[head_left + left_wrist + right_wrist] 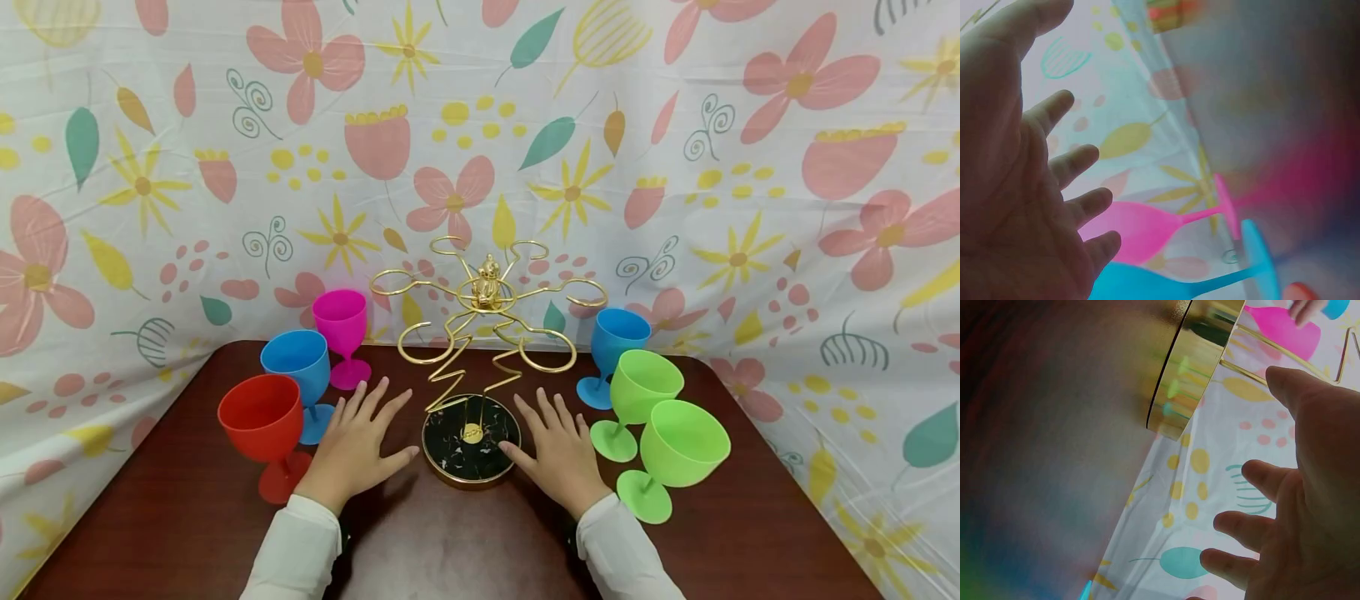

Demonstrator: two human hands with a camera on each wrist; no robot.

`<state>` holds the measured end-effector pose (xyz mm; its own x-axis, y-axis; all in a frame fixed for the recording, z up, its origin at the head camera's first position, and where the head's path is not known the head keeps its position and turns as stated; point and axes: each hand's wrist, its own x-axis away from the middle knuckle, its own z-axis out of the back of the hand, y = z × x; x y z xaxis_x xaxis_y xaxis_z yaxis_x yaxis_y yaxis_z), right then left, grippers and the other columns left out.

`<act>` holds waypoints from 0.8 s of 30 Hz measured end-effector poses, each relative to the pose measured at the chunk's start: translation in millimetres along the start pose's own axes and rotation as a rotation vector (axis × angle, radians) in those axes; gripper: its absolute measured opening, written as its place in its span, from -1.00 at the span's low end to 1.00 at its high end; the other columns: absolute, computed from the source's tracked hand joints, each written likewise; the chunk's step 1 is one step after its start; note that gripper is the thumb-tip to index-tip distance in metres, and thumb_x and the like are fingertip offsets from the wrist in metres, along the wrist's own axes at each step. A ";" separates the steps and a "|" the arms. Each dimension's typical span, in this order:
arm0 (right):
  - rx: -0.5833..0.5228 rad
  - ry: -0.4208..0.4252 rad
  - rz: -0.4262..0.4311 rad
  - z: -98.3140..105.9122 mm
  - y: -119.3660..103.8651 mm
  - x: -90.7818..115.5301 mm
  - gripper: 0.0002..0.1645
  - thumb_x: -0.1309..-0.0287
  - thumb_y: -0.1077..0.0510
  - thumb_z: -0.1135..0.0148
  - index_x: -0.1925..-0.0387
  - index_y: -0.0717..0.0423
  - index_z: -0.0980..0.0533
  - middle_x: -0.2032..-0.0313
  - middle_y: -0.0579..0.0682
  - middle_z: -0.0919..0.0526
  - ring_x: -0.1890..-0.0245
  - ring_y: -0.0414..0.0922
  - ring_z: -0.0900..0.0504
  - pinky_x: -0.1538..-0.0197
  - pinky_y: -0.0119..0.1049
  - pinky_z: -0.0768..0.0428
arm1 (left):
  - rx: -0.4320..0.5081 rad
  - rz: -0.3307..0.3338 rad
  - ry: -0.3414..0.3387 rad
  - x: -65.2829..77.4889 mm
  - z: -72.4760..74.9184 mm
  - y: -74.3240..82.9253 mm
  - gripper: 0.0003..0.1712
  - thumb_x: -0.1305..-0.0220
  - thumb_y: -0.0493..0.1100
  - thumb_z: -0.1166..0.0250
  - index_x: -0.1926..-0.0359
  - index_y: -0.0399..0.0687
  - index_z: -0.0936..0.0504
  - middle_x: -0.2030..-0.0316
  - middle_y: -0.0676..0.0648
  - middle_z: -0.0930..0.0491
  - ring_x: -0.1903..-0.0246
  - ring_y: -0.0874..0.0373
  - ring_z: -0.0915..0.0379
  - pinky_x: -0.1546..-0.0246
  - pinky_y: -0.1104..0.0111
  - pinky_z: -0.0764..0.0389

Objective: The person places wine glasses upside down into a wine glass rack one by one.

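Between my two hands stands a gold wire cup rack (487,292) with looped arms, on a round black base (471,454) rimmed in gold. My left hand (356,446) is spread with straight fingers to the left of the base, holding nothing. To the right of the base, my right hand (558,458) is likewise spread and holds nothing. Left of the left hand are a red goblet (258,421), a blue goblet (300,367) and a magenta goblet (341,325). Beyond the right hand are another blue goblet (618,342) and two green goblets (645,387).
Everything stands on a dark reddish-brown table (450,550). A flower-patterned cloth (480,125) hangs behind and along both sides of it. The goblets stand upright near the table's left and right edges. The rack's loops reach out above the table's back edge.
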<state>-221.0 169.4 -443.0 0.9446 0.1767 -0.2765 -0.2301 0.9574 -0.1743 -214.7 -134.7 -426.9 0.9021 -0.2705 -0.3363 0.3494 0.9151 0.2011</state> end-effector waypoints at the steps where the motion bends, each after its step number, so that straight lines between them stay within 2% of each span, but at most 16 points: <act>1: 0.000 0.000 0.001 0.2 0.0 0.0 -0.08 -0.03 -0.51 -0.01 -0.39 -0.35 -0.10 -0.42 0.04 -0.09 -0.42 0.15 -0.04 -0.30 0.34 -0.05 | -0.003 -0.007 0.004 -0.3 2.7 1.3 -0.06 0.03 0.39 -0.26 -0.38 0.35 -0.17 -0.41 -0.10 -0.09 -0.40 -0.24 0.11 -0.27 -0.24 -0.07; 8: 0.005 -0.007 0.003 -0.3 0.4 0.3 -0.08 -0.03 -0.52 0.01 -0.39 -0.36 -0.09 -0.42 0.05 -0.10 -0.42 0.15 -0.04 -0.29 0.34 -0.06 | 0.007 -0.059 0.030 0.4 30.5 9.3 -0.07 -0.03 0.37 -0.23 -0.41 0.35 -0.10 -0.42 -0.07 -0.06 -0.41 -0.19 0.09 -0.30 -0.15 -0.12; 10: 0.004 -0.008 0.001 -1.0 0.0 0.1 -0.09 -0.03 -0.53 0.02 -0.39 -0.37 -0.09 -0.42 0.04 -0.10 -0.43 0.14 -0.03 -0.30 0.33 -0.05 | 0.001 -0.077 0.077 0.6 41.7 10.3 -0.05 -0.03 0.33 -0.27 -0.41 0.35 -0.08 -0.42 -0.07 -0.07 -0.40 -0.17 0.05 -0.29 -0.13 -0.15; 14: 0.004 -0.006 0.000 -2.8 -0.2 -0.2 -0.08 -0.03 -0.52 0.00 -0.39 -0.36 -0.09 -0.42 0.04 -0.10 -0.43 0.14 -0.03 -0.30 0.33 -0.05 | -0.028 -0.096 0.225 2.7 65.9 8.2 -0.04 -0.01 0.24 -0.32 -0.41 0.33 -0.09 -0.39 -0.10 -0.14 -0.38 -0.17 -0.02 -0.28 -0.15 -0.16; 17: 0.004 -0.007 0.000 -3.0 0.0 -0.8 -0.08 -0.03 -0.52 0.00 -0.39 -0.36 -0.09 -0.42 0.04 -0.10 -0.43 0.14 -0.03 -0.30 0.32 -0.04 | -0.040 -0.054 0.310 7.7 84.6 2.6 -0.04 -0.01 0.22 -0.33 -0.41 0.31 -0.10 -0.38 -0.15 -0.16 -0.37 -0.22 -0.02 -0.25 -0.21 -0.14; 20: 0.003 -0.010 0.002 -1.8 -0.3 -1.1 -0.08 -0.03 -0.52 0.00 -0.39 -0.36 -0.08 -0.42 0.04 -0.10 -0.43 0.14 -0.02 -0.30 0.33 -0.04 | -0.036 0.025 0.352 15.2 99.6 -6.2 -0.01 0.02 0.23 -0.35 -0.41 0.26 -0.11 -0.36 -0.23 -0.17 -0.35 -0.29 0.00 -0.23 -0.27 -0.10; 22: 0.005 -0.015 0.000 -1.2 -0.5 -0.9 -0.07 -0.03 -0.52 0.00 -0.40 -0.36 -0.08 -0.43 0.04 -0.09 -0.43 0.14 -0.01 -0.30 0.33 -0.03 | -0.039 0.088 0.345 20.5 106.4 -13.1 0.01 0.02 0.25 -0.35 -0.41 0.18 -0.12 -0.35 -0.28 -0.15 -0.34 -0.34 0.02 -0.24 -0.28 -0.05; 24: 0.005 -0.016 0.001 -0.8 -0.6 -0.4 -0.07 -0.03 -0.51 -0.01 -0.40 -0.34 -0.08 -0.43 0.04 -0.09 -0.43 0.15 -0.02 -0.30 0.34 -0.03 | -0.042 0.152 0.311 25.5 111.1 -20.0 0.03 0.01 0.29 -0.32 -0.41 0.06 -0.12 -0.34 -0.34 -0.13 -0.34 -0.37 0.07 -0.26 -0.29 0.02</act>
<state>-221.5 168.5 -443.5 0.9481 0.1810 -0.2615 -0.2298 0.9583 -0.1696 -170.5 -193.1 -337.2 0.8204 -0.0318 -0.5709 0.2004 0.9511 0.2350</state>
